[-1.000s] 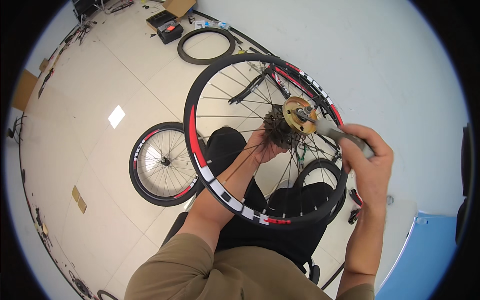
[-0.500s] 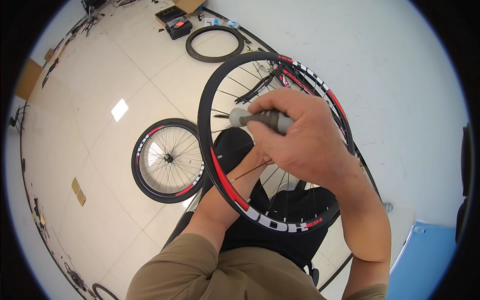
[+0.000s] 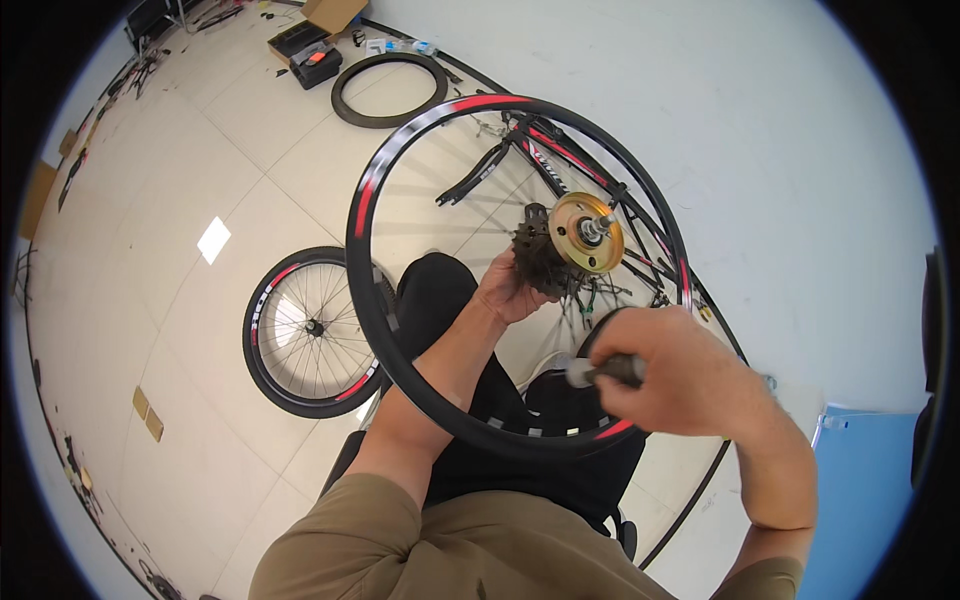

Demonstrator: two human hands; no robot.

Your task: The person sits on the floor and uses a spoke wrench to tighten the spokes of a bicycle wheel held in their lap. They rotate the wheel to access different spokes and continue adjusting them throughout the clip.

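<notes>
Over my lap a bicycle wheel (image 3: 366,300) with a black rim and red patches stands tilted, its spokes smeared. At its hub are a dark sprocket cassette (image 3: 538,258) and a gold hub flange (image 3: 580,232) with a silver axle end. My left hand (image 3: 508,290) is closed on the cassette from its near left side; some fingers are hidden behind it. My right hand (image 3: 670,372) grips a grey-handled screwdriver (image 3: 618,371) near the rim's lower right part. Its shaft is blurred and points left, apart from the hub.
A second wheel (image 3: 262,340) with a tyre lies on the tiled floor at left. Beyond my work are a loose tyre (image 3: 343,100), a black toolbox (image 3: 316,68) and an open cardboard box (image 3: 335,14). A black and red bicycle frame (image 3: 560,150) rests by the wall.
My right hand has moved down and right with the screwdriver, uncovering the hub and cassette. The wheel has turned, its rim markings shifting and its spokes blurring. The view has swung slightly right.
</notes>
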